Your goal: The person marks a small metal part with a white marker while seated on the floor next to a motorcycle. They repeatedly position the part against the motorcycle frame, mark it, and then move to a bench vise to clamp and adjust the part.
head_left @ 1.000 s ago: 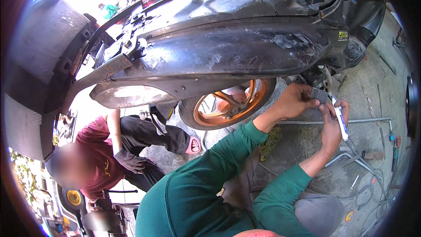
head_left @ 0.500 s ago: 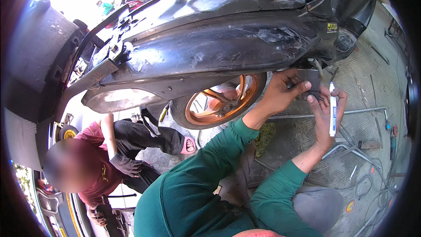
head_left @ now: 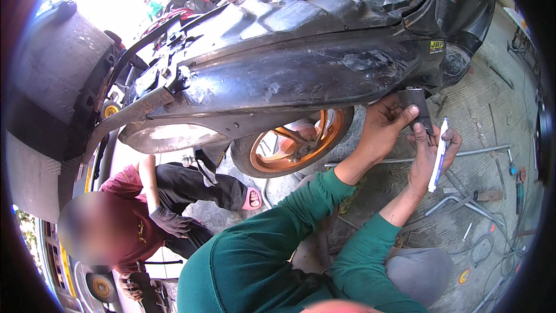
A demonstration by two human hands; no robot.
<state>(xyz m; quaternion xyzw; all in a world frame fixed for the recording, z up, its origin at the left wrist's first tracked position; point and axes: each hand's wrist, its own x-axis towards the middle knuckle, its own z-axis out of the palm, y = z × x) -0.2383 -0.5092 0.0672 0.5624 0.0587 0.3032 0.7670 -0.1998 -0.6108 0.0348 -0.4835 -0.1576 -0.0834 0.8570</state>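
Note:
My left hand (head_left: 377, 130) pinches a small dark flat plate (head_left: 418, 110) between thumb and fingers, just below the lower edge of a black scooter body (head_left: 289, 69). My right hand (head_left: 423, 159) is closed around a white marker pen (head_left: 438, 157) with a blue label, which lies slanted across its fingers. The right thumb and fingertips are up against the plate's lower end; whether they also grip it I cannot tell. Left of my hands is a wheel (head_left: 253, 159) with an orange rim, under the bodywork.
To the left squats a person in a maroon shirt, with a grey-gloved hand (head_left: 171, 222) over the knee. Metal pipes (head_left: 486, 150), a flat metal block (head_left: 488, 195), cables (head_left: 480, 249) and a slim tool (head_left: 519, 191) lie on the floor at right.
The plate has turned and is now more upright and slanted. The marker pen has tipped, its upper end to the right. The view has shifted slightly.

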